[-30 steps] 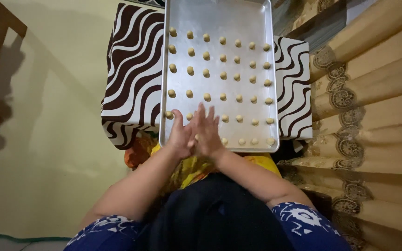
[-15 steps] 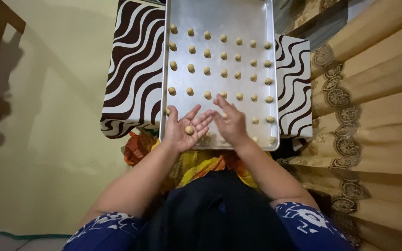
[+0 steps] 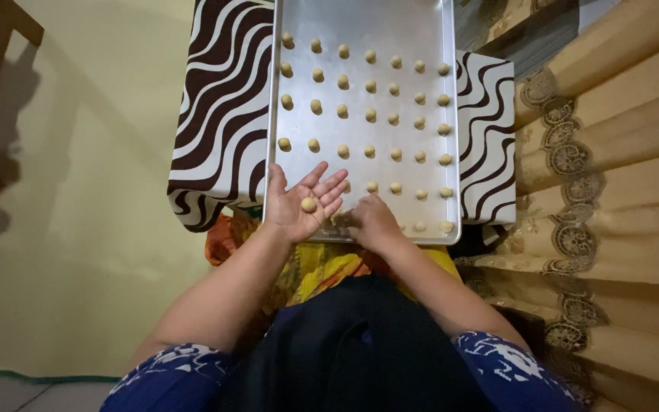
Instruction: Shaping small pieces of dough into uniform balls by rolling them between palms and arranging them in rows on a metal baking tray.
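Observation:
A metal baking tray (image 3: pixel 360 19) lies on a brown-and-white wavy-striped surface (image 3: pixel 219 114). Several small dough balls (image 3: pixel 371 116) stand in rows on it. My left hand (image 3: pixel 303 202) is palm up over the tray's near left corner, fingers spread, with one small dough ball (image 3: pixel 308 204) resting on the palm. My right hand (image 3: pixel 371 221) is palm down at the tray's near edge, fingers curled onto the tray; what is under it is hidden.
Tan curtains (image 3: pixel 612 152) with a lace band hang along the right side. A pale wall (image 3: pixel 78 191) is to the left, with a wooden frame (image 3: pixel 5 19) at the top left corner. Orange and yellow cloth (image 3: pixel 322 267) lies under the tray's near edge.
The hands, pressed together rolling dough a second ago, have parted. My left hand now lies open with the ball on it; my right hand has dropped to the tray's near edge.

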